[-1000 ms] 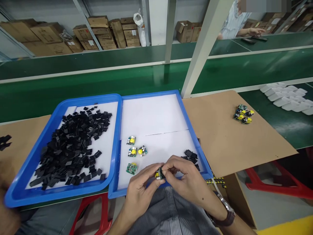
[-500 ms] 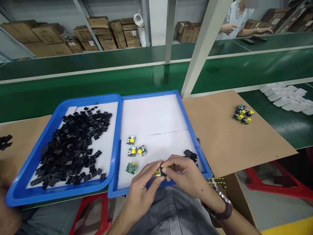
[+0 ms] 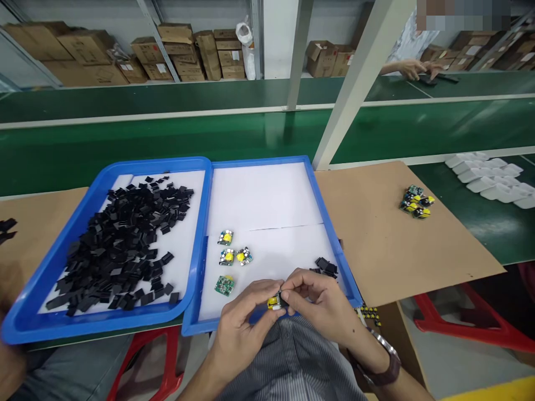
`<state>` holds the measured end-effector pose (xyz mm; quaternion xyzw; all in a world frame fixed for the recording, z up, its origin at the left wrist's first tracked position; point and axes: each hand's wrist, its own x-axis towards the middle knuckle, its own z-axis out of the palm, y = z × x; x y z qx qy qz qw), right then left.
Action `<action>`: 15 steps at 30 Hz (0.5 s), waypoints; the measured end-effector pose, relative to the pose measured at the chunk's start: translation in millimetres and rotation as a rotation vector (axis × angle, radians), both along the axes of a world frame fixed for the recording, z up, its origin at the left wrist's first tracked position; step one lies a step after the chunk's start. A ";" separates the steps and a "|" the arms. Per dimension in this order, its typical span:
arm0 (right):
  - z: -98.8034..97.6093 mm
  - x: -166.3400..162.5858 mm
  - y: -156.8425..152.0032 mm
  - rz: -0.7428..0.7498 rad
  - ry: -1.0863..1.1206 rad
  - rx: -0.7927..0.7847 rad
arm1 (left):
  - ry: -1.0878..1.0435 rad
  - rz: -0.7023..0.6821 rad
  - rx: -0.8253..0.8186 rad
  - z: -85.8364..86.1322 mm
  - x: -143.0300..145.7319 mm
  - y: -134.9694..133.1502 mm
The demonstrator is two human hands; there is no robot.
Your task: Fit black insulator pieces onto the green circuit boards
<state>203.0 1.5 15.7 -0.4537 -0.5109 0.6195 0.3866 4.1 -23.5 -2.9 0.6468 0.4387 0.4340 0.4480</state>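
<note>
Both my hands meet over the near edge of the right blue tray [image 3: 321, 211]. My left hand [image 3: 242, 326] and my right hand [image 3: 321, 306] pinch one small circuit board with a yellow part [image 3: 275, 301] between their fingertips. On the tray's white liner lie several more small boards [image 3: 228, 257], two with yellow tops side by side, one green one nearer me. A small heap of black pieces [image 3: 326, 266] lies just beyond my right hand. The left blue tray [image 3: 83, 206] holds a big pile of black pieces [image 3: 125, 245].
A cluster of boards [image 3: 416, 201] sits on the brown cardboard [image 3: 384, 234] at right. White casings [image 3: 489, 175] lie on the green belt. A few black pieces [image 3: 6, 229] are at far left. Another person's hands [image 3: 413, 68] work at the far bench. Boxes fill the back shelves.
My hands have stayed together on the small board, turning it slightly so its yellow part shows. The view has shifted a little; the far person's hands moved down onto the bench.
</note>
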 end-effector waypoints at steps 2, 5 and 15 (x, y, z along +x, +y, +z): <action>2.1 -0.8 0.0 -0.007 -0.068 0.060 | -0.003 -0.005 0.066 -2.0 0.0 1.2; 0.3 -1.8 -0.1 -0.020 -0.122 0.120 | 0.026 -0.004 0.148 -2.4 2.8 3.8; -14.8 -5.9 -6.4 -0.063 0.094 -0.038 | -0.041 0.061 -0.190 3.0 4.3 1.0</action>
